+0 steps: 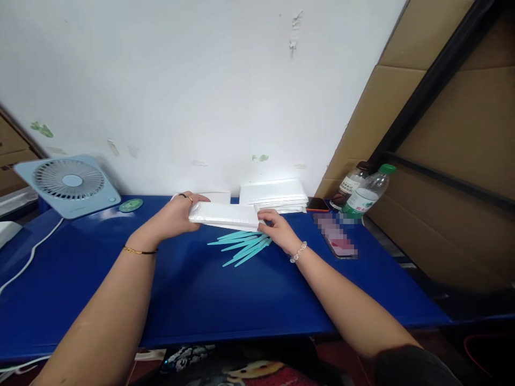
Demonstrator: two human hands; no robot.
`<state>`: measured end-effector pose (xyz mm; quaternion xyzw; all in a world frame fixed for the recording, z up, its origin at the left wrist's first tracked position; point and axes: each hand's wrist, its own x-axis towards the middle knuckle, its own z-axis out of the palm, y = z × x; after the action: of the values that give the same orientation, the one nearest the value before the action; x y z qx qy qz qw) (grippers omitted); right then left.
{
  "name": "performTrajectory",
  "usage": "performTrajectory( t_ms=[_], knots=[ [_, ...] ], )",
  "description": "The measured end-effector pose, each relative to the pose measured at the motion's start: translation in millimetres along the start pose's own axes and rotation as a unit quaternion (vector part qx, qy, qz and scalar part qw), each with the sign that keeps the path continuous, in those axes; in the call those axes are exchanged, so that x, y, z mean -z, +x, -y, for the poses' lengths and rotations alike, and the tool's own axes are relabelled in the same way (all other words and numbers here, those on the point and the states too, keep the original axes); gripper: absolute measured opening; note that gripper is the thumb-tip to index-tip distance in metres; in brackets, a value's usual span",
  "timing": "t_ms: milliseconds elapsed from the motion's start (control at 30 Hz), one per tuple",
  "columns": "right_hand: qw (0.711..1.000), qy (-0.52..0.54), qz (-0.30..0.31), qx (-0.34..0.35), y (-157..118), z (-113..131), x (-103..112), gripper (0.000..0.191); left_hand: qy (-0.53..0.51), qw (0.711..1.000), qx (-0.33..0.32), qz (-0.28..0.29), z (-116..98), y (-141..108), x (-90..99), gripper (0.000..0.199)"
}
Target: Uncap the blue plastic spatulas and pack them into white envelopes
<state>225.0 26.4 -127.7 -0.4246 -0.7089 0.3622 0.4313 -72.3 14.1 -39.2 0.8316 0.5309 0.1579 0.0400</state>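
Observation:
A white, plastic-wrapped flat pack (225, 213) is held level between both hands above the blue table. My left hand (179, 214) grips its left end, thumb on top and fingers along the side. At the right end, my right hand (279, 228) pinches a corner. Beneath the pack and partly hidden by it, several thin turquoise sticks with pointed ends (241, 249) lie fanned out on the table. Behind the right hand stands a stack of similar white packs (276, 195). Another white flat piece (219, 196) shows behind the held pack.
On the left a light blue fan (72, 182) leans near the wall, its white cable (34, 249) crossing the blue table (241, 305). Beside it lies a green disc (131, 205). To the right are a phone (336, 238), an orange-edged device (317, 204) and two bottles (364, 201).

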Motion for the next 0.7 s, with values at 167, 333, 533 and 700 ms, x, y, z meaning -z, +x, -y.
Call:
performTrajectory(
  t_ms=[167,333,533,700],
  knots=[
    [0.998,-0.012,0.028,-0.061,0.8,-2.2,3.0,0.02,0.012,0.997,-0.004,-0.071,-4.5,-1.9,-15.8,0.056],
    [0.991,-0.01,0.086,-0.102,-1.4,3.4,1.1,0.018,0.013,0.996,-0.021,-0.088,-8.7,-2.2,-18.9,0.053],
    [0.995,-0.085,0.034,-0.047,3.2,-3.4,17.4,0.012,0.068,0.997,0.013,-0.044,26.6,-11.3,-12.4,0.057],
    [0.988,-0.137,0.067,-0.022,7.8,-16.1,37.8,0.012,0.111,0.987,0.116,0.014,104.0,-45.0,-7.0,0.058]
  ],
)
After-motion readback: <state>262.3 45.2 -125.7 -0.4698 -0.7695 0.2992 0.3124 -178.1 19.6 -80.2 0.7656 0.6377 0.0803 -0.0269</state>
